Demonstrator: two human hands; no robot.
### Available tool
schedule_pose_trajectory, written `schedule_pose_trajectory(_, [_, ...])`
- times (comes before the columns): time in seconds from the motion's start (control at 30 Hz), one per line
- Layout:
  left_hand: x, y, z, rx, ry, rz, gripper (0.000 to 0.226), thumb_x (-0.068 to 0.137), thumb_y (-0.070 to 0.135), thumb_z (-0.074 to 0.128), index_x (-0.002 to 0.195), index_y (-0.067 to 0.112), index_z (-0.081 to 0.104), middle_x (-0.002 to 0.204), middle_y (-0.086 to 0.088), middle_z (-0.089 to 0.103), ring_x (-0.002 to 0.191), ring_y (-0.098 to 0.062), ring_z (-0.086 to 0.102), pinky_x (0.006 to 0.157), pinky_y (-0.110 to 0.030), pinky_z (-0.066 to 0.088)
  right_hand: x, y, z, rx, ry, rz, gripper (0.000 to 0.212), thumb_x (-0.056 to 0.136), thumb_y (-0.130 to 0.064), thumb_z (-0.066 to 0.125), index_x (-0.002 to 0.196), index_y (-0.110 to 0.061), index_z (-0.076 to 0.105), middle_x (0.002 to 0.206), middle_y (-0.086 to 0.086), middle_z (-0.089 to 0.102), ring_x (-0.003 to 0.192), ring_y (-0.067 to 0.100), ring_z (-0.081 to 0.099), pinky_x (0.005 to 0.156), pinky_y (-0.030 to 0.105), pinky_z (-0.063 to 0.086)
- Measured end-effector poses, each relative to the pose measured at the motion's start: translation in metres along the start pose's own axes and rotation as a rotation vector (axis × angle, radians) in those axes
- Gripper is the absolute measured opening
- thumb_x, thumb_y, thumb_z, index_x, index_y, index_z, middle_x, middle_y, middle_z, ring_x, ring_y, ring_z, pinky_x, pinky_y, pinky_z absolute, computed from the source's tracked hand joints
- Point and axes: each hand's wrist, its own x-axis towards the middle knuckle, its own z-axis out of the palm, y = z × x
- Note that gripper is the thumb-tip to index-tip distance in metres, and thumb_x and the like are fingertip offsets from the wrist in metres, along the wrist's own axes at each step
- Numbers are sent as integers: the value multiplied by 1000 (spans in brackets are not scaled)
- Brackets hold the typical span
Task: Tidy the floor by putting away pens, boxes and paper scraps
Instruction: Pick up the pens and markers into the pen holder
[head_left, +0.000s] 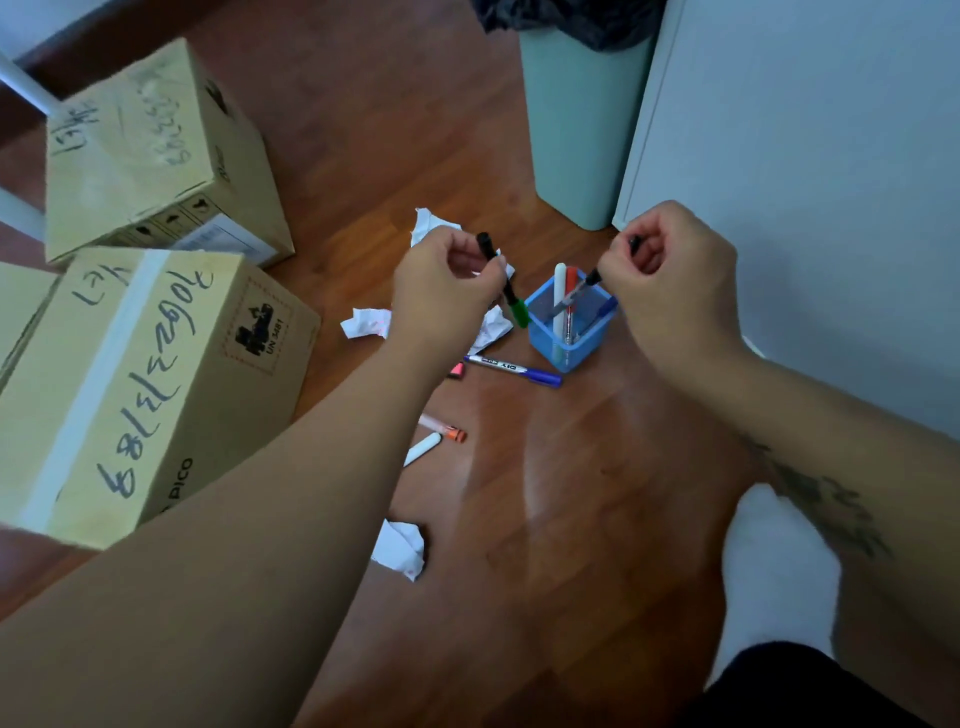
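Forearms stretch forward: my left grip (441, 296) pinches a green marker (518, 312), my right grip (670, 296) holds a pen (591, 276) at the part-filled blue holder (576, 348); blue pen (511, 367), paper scraps (400, 548) and boxes (156, 374) lie unsorted, centre and left.

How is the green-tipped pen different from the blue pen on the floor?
The green-tipped pen is held tilted in the left hand; the blue pen lies flat on the floor. The green-tipped pen has a black body; the blue pen has a white one with writing. Neither is in the blue cup.

Left hand (441, 291) grips green-capped marker (506, 283); right hand (670, 275) holds pen (582, 291) over blue holder (571, 332)
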Motion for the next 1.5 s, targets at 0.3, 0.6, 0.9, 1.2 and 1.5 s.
schedule_pose_trajectory(0.3, [17, 17, 27, 76, -32, 127, 11, 84, 16, 71, 90, 10, 65, 75, 5, 63, 63, -2, 54, 56, -10, 44, 5, 21, 6, -91, -81, 41, 12, 87, -16, 58, 81, -6, 63, 68, 8, 59, 60, 18, 50, 55, 27, 40])
schedule_pose_trajectory(0.6, [20, 10, 41, 261, -169, 197, 22, 84, 20, 72, 101, 8, 63, 87, 0, 64, 75, -9, 56, 65, -13, 44, 12, 34, 12, -187, -124, 66, 23, 91, -26, 56, 103, -8, 65, 82, 3, 56, 69, 14, 48, 58, 21, 35])
schedule_pose_trajectory(0.9, [16, -35, 1, 420, -178, 155, 15, 84, 19, 71, 94, 11, 64, 87, 0, 66, 78, -13, 59, 69, -23, 46, 3, 9, 46, -190, -205, -104, 10, 90, -17, 57, 84, -10, 61, 70, -6, 44, 68, 13, 45, 61, 35, 42])
schedule_pose_trajectory(1.2, [-19, -108, -46, 562, -240, -114, 15, 83, 17, 69, 97, 11, 67, 91, -4, 64, 83, -22, 60, 73, -34, 49, -31, 15, 121, -467, -725, -64, 23, 92, -16, 54, 114, -9, 57, 119, 12, 52, 105, 30, 56, 81, 37, 44])
schedule_pose_trajectory(1.5, [-45, -148, -49, 735, -437, -301, 17, 87, 17, 65, 102, 11, 65, 105, -10, 63, 95, -28, 61, 78, -33, 50, -55, 50, 141, -1021, -912, -150, 33, 92, -2, 48, 123, -11, 52, 134, 10, 38, 117, 27, 51, 89, 33, 47])
